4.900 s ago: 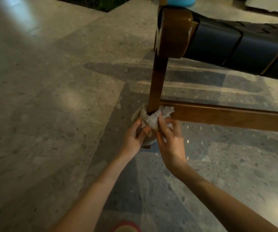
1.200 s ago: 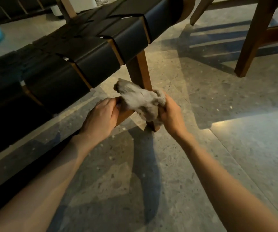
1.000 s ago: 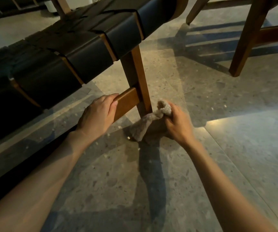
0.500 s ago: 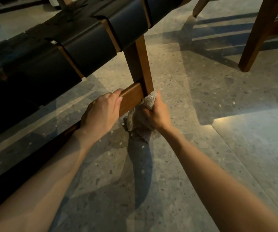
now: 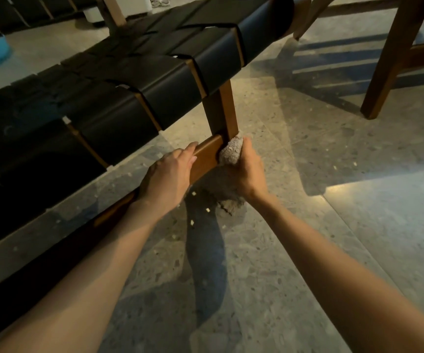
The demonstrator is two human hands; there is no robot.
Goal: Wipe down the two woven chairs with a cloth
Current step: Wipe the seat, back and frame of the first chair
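The woven chair (image 5: 155, 72) fills the view from the centre out toward ten o'clock, its seat made of wide black straps crossed over a brown wooden frame. Its front leg (image 5: 221, 110) stands just above centre, joined low down by a lower rail (image 5: 207, 156). The cloth (image 5: 231, 154) is a pale grey, nubbly wad at the foot of that leg, its loose end trailing on the speckled floor (image 5: 307, 238). The right hand (image 5: 249, 174) is clenched around the cloth, pressing it against the leg. The left hand (image 5: 167, 177) holds the rail, fingers hooked over its top edge. A second chair (image 5: 394, 59) stands at two o'clock.
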